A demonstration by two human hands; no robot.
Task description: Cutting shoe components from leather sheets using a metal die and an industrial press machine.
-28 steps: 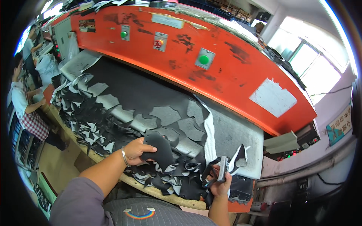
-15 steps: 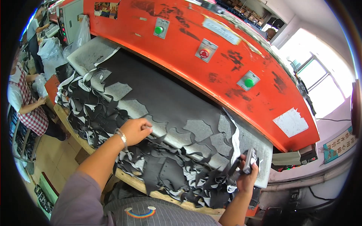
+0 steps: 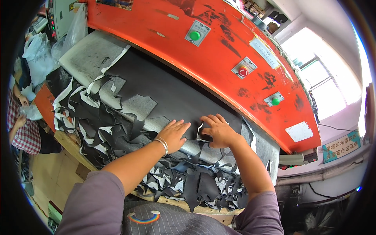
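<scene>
A black sheet of leather-like material [image 3: 164, 84] lies over the pale grey bed of a red press. Along its near edge are cut-out gaps. My left hand [image 3: 173, 135] rests near that edge with its fingers stretched out, holding nothing. A bracelet circles the wrist. Just to its right, my right hand [image 3: 221, 132] curls its fingers over a metal-edged cutting die [image 3: 198, 132], which stands on the sheet by the cut edge. Part of the die is hidden under the fingers.
The red press [image 3: 219, 51] spans the far side, with green buttons [image 3: 194, 35] and a red button [image 3: 243, 71]. Black and white scraps [image 3: 196, 184] heap along the near wooden edge. At far left, a person in a checked apron [image 3: 24, 135] handles a clear plastic bag [image 3: 31, 112].
My right hand has brought the die from the right end of the bed leftward onto the sheet. My left hand has opened from a closed shape and moved right. The view has shifted.
</scene>
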